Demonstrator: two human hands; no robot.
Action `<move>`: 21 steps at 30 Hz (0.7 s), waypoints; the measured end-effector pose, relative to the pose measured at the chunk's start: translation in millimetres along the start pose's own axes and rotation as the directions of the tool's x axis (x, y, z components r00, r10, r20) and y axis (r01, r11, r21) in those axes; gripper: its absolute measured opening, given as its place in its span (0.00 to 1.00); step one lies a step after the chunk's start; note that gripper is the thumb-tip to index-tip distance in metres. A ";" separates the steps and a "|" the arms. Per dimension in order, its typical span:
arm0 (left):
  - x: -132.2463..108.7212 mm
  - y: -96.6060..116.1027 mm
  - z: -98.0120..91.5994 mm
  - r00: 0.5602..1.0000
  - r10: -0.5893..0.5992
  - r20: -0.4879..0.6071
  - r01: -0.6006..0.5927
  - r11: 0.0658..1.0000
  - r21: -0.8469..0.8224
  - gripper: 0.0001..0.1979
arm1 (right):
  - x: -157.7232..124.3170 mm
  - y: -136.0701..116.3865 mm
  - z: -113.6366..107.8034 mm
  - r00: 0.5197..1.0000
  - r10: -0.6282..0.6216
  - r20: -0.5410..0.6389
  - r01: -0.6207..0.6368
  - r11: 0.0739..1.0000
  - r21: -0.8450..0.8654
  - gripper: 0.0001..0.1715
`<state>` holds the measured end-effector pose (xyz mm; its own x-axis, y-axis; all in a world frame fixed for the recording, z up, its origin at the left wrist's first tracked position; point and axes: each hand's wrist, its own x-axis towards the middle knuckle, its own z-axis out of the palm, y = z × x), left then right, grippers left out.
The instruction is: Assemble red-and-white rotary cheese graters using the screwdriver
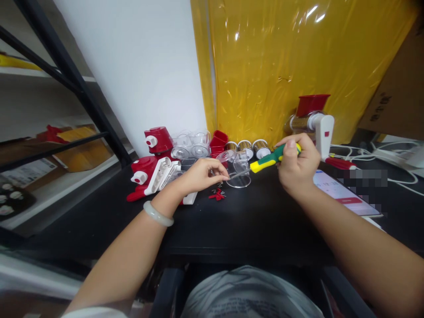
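My right hand [298,165] is wrapped around the green and yellow handle of a screwdriver [270,160], whose shaft points left. At the shaft's tip, the fingers of my left hand [207,172] are pinched together; whatever is between them is too small to make out. Just behind the tip stands a transparent plastic part [241,167] with a round base. Below my left fingers lie small red pieces [217,195] and several screws [222,192] on the black table [245,225].
Red housings [144,165], white handles [159,174] and transparent cups [195,143] crowd the left. Metal drums [245,148] and a red hopper [218,142] line the back. An assembled rotary grater [313,117], a phone [347,196] and white cables [357,152] are at right.
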<state>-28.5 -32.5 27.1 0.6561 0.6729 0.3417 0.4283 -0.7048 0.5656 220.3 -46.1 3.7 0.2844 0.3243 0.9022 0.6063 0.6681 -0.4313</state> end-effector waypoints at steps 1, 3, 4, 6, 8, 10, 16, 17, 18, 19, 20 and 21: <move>0.0 -0.3 0.0 1.000 -0.003 0.002 0.003 1.000 -0.002 0.07 | -0.1 -0.4 -0.1 1.000 -0.007 -0.002 0.007 1.000 0.000 0.20; 0.1 -1.0 0.1 1.000 -0.006 0.006 0.006 1.000 -0.005 0.07 | -0.1 -1.0 -0.1 1.000 -0.022 -0.005 0.022 1.000 0.002 0.20; 0.1 -1.2 0.1 1.000 -0.006 0.008 0.006 1.000 -0.004 0.07 | -0.1 -1.4 -0.1 1.000 -0.025 -0.004 0.025 1.000 0.000 0.20; 0.1 -1.5 0.2 1.000 -0.005 0.009 0.005 1.000 0.000 0.07 | 0.2 -2.2 -0.1 1.000 -0.024 0.001 0.024 1.000 -0.013 0.20; 0.1 -1.5 0.4 1.000 -0.007 0.009 0.007 1.000 0.000 0.07 | 0.5 -3.5 -0.3 1.000 -0.029 0.001 0.029 0.999 -0.020 0.19; 0.1 -1.5 0.7 1.000 -0.010 0.014 0.011 1.000 -0.008 0.07 | 0.4 -4.9 -0.9 0.999 -0.049 0.001 0.049 0.999 -0.017 0.19; -0.5 -3.6 1.8 0.995 -0.059 0.085 0.062 0.997 -0.034 0.06 | -4.1 -5.9 -3.9 0.986 -0.129 0.102 0.134 0.990 -0.049 0.18; -0.6 -4.5 2.0 0.993 -0.064 0.100 0.068 0.997 -0.038 0.06 | -5.0 -5.4 -4.1 0.981 -0.151 0.123 0.158 0.986 -0.044 0.17; -0.7 -5.4 2.1 0.991 -0.066 0.114 0.071 0.997 -0.041 0.06 | -5.6 -4.9 -4.1 0.975 -0.170 0.143 0.177 0.984 -0.037 0.17; -0.7 -6.3 2.2 0.990 -0.067 0.123 0.072 0.996 -0.044 0.06 | -6.1 -4.5 -3.9 0.971 -0.181 0.158 0.188 0.982 -0.029 0.17; -0.7 -7.1 2.2 0.990 -0.067 0.128 0.073 0.996 -0.046 0.06 | -6.3 -4.1 -3.6 0.969 -0.184 0.167 0.190 0.981 -0.023 0.17; -0.7 -7.8 2.2 0.989 -0.067 0.130 0.074 0.996 -0.045 0.06 | -6.2 -3.8 -3.1 0.969 -0.181 0.169 0.187 0.982 -0.018 0.16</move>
<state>-30.9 -27.9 20.8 0.7008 0.6841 0.2024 0.4472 -0.6423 0.6225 218.6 -52.7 -0.2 0.0398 0.3065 0.9510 0.6621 0.7047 -0.2548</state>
